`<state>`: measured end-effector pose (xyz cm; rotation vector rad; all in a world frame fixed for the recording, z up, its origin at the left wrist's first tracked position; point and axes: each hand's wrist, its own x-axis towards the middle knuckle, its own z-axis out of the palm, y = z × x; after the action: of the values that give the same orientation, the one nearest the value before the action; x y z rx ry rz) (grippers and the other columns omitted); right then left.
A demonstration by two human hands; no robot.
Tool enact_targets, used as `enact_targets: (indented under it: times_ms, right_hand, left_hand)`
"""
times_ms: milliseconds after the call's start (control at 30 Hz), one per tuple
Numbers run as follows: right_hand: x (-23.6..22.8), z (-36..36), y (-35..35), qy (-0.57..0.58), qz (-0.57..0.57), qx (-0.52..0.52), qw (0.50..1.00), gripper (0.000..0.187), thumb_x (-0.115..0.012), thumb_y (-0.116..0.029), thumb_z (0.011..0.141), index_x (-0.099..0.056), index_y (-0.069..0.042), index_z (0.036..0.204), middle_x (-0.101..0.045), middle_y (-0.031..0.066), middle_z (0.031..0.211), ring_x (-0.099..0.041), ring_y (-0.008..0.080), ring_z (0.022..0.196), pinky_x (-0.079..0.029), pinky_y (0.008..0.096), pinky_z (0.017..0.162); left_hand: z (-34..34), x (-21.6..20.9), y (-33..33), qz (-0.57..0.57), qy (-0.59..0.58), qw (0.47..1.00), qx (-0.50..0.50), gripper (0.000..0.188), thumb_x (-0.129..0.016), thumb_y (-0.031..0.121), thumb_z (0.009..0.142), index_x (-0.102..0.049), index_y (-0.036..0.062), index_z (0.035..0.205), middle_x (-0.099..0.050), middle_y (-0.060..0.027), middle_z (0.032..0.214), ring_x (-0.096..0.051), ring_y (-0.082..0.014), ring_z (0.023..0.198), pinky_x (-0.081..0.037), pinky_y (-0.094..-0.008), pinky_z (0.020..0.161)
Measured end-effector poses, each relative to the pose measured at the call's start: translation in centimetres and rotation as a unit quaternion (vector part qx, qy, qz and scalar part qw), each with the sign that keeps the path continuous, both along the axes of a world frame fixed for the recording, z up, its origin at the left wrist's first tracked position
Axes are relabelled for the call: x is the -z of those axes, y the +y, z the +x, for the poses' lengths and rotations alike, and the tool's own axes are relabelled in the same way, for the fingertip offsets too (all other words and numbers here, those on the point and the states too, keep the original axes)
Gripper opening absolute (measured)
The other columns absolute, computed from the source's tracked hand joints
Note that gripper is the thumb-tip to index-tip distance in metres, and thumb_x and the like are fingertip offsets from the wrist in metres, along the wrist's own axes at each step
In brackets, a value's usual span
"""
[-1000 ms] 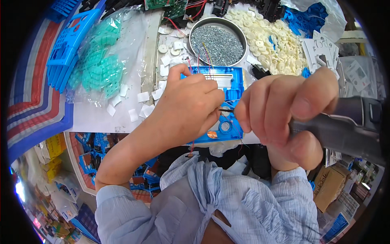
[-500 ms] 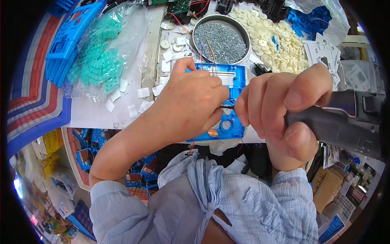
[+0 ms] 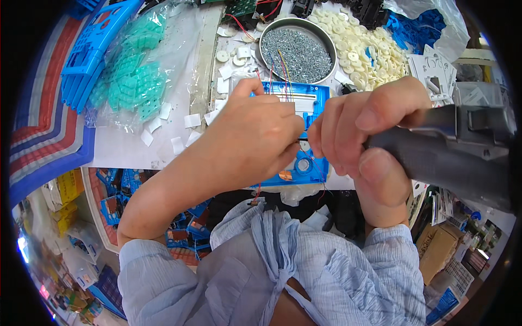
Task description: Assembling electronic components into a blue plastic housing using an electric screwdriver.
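Observation:
My right hand [image 3: 375, 136] is wrapped round a thick dark grey electric screwdriver [image 3: 435, 157], which lies nearly level with its thin bit pointing left. My left hand [image 3: 266, 136] is closed over a blue plastic casing [image 3: 321, 100], its fingertips pinched close to the bit; what they hold is hidden. Inside the casing are a round ring-shaped seat [image 3: 303, 165], a copper-coloured piece [image 3: 285, 175] and a white panel. Thin coloured wires [image 3: 284, 70] rise from its far side. Both hands cover much of the casing's middle.
Beyond the casing stands a round metal dish [image 3: 296, 49] of small screws. Cream plastic discs [image 3: 370, 54] are heaped to its right. Bagged green keypads [image 3: 136, 81] and stacked blue casings [image 3: 89, 60] are at left. A crate [image 3: 109, 233] of blue assemblies sits below the table edge.
My right hand and the screwdriver have shifted slightly left, bringing the bit closer in to my left fingers. My left hand has barely moved.

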<state>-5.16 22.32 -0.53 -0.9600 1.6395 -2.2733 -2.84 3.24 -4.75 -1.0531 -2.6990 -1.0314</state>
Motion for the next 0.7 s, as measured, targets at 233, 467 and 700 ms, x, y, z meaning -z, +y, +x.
enact_targets:
  times_ms: [233, 467, 700]
  right_hand:
    - [2.8, -1.6, 0.2, -0.014, -0.062, 0.027, 0.998, 0.030, -0.067, -0.012, 0.093, -0.050, -0.002, 0.116, -0.058, 0.0045, 0.075, -0.059, 0.0127, 0.066, -0.051, 0.0294, 0.063]
    - [4.5, -2.2, -0.3, -0.014, -0.048, 0.045, 0.998, 0.029, -0.070, -0.006, 0.090, -0.053, 0.002, 0.111, -0.063, 0.0082, 0.086, -0.064, 0.0116, 0.073, -0.053, 0.0254, 0.066]
    - [4.7, -2.1, -0.7, -0.014, -0.054, 0.045, 0.997, 0.029, -0.071, -0.006, 0.090, -0.053, 0.002, 0.111, -0.062, 0.0080, 0.090, -0.061, 0.0099, 0.074, -0.051, 0.0246, 0.067]
  left_hand:
    - [1.4, -0.3, -4.0, 0.091, -0.319, 0.939, -0.088, 0.017, -0.078, 0.015, 0.083, -0.065, 0.0086, 0.092, -0.067, -0.0044, 0.087, -0.063, -0.0275, 0.087, -0.043, -0.0400, 0.083]
    - [4.4, 3.0, -1.2, 0.000, 0.017, 0.993, -0.114, 0.017, -0.080, 0.015, 0.081, -0.065, 0.0116, 0.087, -0.073, -0.0018, 0.107, -0.068, -0.0205, 0.106, -0.028, -0.0546, 0.113]
    - [5.3, 4.0, -1.0, -0.057, 0.031, 0.988, -0.137, 0.014, -0.079, 0.015, 0.083, -0.066, 0.0121, 0.086, -0.074, 0.0006, 0.114, -0.067, -0.0153, 0.118, -0.027, -0.0561, 0.114]
